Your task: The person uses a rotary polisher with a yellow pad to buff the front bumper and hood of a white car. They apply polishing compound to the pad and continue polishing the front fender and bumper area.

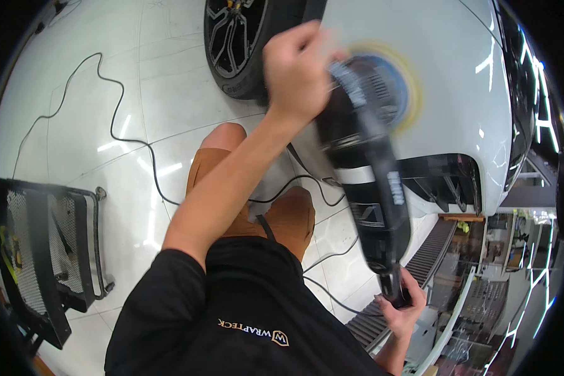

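Observation:
A black electric polisher [373, 182] with a round yellow foam pad [391, 84] presses flat against the white body panel of a car [457, 69]. The pad is blurred. My left hand [297, 66] is closed over the head of the polisher, just left of the pad, with the arm reaching up from the lower left. My right hand [402, 307] grips the machine's rear handle low on the right. My knees in brown shorts [294, 216] are bent below the tool.
A black car wheel [238, 44] stands at the top, left of my left hand. A black power cable [116, 119] snakes across the glossy white tiled floor. A black mesh cart [41, 250] stands at the left. A metal floor grate [420, 266] runs along the lower right.

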A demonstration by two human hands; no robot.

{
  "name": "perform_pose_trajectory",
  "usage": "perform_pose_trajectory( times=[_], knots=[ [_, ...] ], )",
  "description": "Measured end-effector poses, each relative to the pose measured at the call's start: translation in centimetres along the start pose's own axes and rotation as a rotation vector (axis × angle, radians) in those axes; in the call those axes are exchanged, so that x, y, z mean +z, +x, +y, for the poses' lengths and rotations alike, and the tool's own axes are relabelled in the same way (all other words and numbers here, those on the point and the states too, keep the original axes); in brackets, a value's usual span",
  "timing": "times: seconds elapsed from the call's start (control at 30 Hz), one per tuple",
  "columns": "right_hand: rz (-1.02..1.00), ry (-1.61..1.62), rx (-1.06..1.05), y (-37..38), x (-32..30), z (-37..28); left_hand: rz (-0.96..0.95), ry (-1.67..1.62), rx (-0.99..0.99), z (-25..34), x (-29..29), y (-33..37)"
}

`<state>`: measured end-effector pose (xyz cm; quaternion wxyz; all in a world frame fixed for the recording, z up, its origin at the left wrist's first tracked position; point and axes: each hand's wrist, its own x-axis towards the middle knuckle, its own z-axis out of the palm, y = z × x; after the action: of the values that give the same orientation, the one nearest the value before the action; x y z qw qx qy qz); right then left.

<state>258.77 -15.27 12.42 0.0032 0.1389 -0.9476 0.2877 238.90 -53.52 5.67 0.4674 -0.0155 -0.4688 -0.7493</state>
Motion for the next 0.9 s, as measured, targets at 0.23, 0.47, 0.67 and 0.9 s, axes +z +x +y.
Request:
perform_pose_trajectory(
  times=[0.23, 0.47, 0.67, 0.9],
  knots=[
    [0.073, 0.276, 0.11, -0.6, 4.3, 0.1, -0.281, -0.111, 0.347, 7.4, 6.6, 6.2],
    [-0.051, 0.108, 0.019, 0.5, 7.2, 1.6, -0.026, -0.08, 0.064, -1.4, -0.3, 2.4],
    [-0.109, -0.046, -0.07, 1.3, 8.5, 1.4, 0.118, -0.176, -0.195, -9.9, -8.7, -4.7],
    [-0.167, -0.148, -0.107, 1.0, 8.6, 0.8, 0.301, -0.304, -0.367, -14.7, -11.9, -9.9]
  ],
)
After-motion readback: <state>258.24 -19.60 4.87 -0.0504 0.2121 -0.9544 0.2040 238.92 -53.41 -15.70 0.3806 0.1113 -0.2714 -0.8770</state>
